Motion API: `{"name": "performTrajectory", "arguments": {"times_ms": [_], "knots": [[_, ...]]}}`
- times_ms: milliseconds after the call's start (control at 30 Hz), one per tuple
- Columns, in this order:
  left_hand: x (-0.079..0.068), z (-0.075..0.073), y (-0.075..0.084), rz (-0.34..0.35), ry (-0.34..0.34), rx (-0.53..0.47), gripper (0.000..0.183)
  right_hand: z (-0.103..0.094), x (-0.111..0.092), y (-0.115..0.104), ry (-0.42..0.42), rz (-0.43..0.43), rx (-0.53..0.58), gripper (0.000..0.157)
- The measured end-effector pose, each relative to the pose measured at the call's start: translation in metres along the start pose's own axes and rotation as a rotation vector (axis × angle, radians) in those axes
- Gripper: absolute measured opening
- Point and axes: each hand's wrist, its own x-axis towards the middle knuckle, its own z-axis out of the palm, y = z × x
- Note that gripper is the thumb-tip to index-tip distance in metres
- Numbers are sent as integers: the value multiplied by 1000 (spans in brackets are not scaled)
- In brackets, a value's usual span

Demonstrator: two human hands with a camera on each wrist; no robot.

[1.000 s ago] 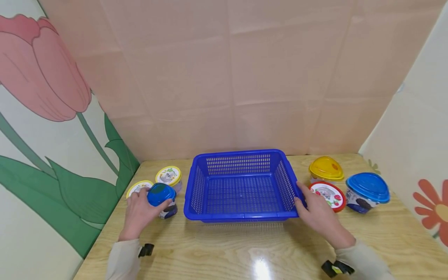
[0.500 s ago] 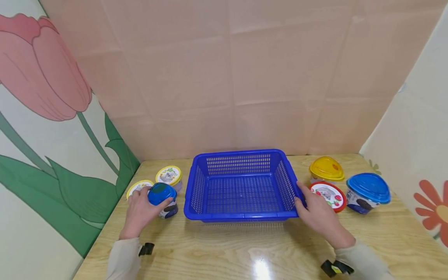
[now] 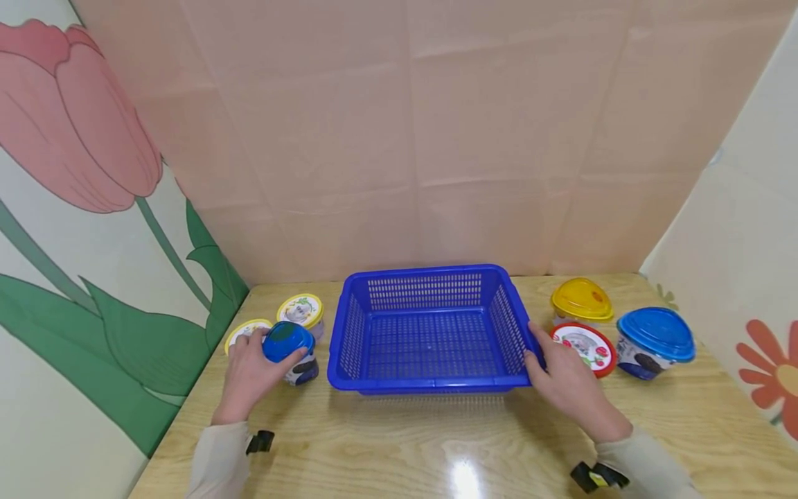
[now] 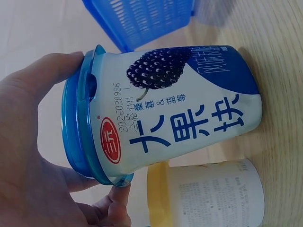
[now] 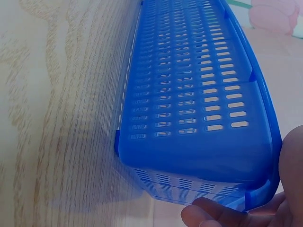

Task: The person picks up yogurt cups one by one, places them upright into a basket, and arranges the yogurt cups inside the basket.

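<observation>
My left hand (image 3: 249, 378) grips a yogurt cup (image 3: 302, 369) by its blue lid, thumb on one side and fingers on the other. In the left wrist view the same yogurt cup (image 4: 175, 104) shows a dark berry picture; I cannot tell whether its base touches the table. A yellow-lidded cup (image 4: 213, 194) stands beside it. My right hand (image 3: 570, 381) holds the right rim of a blue plastic basket (image 3: 430, 384). The right wrist view has the thumb and fingers around the basket's corner (image 5: 199, 156).
Two yellow-lidded cups (image 3: 300, 310) stand left of the basket. On its right are a yellow-lidded tub (image 3: 582, 299), a red-lidded cup (image 3: 586, 348) and a larger blue-lidded tub (image 3: 656, 339). Walls border the wooden table (image 3: 399, 443) behind and at both sides.
The yogurt cup in my left hand has shifted slightly up in the view, its base a little to the right. My right hand and the basket have stayed in place.
</observation>
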Motion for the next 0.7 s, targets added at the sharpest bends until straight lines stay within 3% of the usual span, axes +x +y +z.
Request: {"name": "performTrajectory", "arguments": {"times_ms": [700], "knots": [[2,-11,16,11,43,-26,108,1,1,0,3,1,18,58]]}}
